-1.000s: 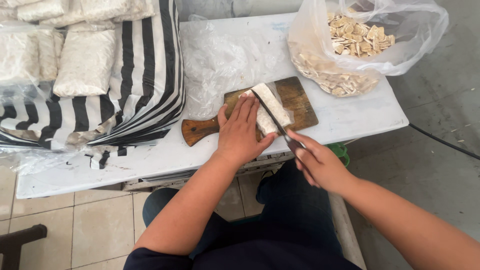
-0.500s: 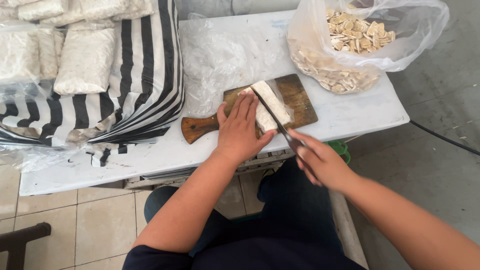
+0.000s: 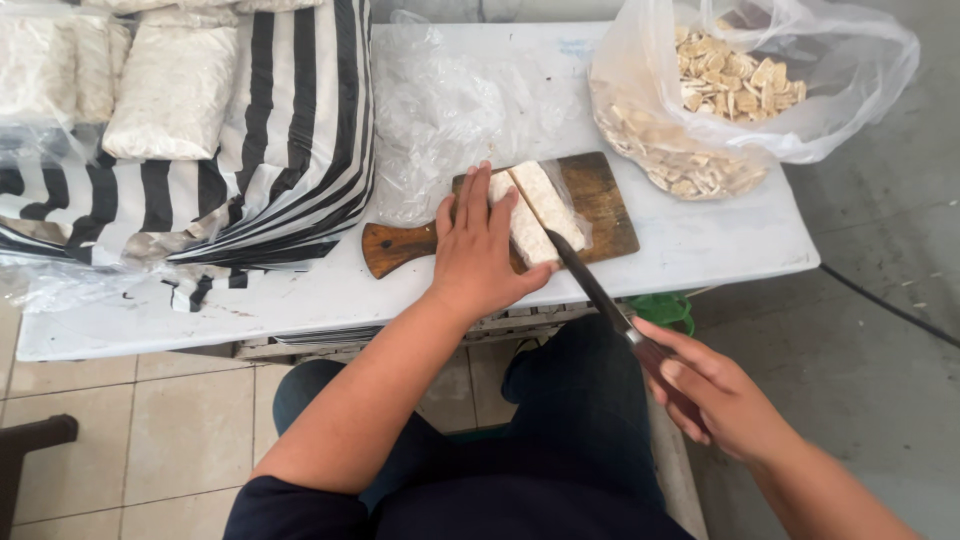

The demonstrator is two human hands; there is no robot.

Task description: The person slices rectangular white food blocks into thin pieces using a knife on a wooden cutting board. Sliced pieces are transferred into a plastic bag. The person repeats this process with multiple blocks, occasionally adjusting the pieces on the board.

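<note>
A white tempeh-like block (image 3: 540, 212) lies on a brown wooden cutting board (image 3: 604, 205), split lengthwise into two long strips. My left hand (image 3: 478, 248) rests flat on the block's left strip and the board, pressing down. My right hand (image 3: 712, 392) grips the dark handle of a long knife (image 3: 590, 285). The blade tip lies at the near end of the cut between the strips. Thin clear plastic wrap clings under the block.
The white table (image 3: 700, 245) also carries a clear plastic bag of cut pale pieces (image 3: 720, 100) at the back right, crumpled clear plastic (image 3: 440, 110), and a black-and-white striped bag (image 3: 290, 150) holding several white wrapped blocks (image 3: 175, 90). Tiled floor lies below left.
My right hand has drawn the knife back toward me along the block, and the cut now runs its full length. My left hand has stayed pressed on the block.
</note>
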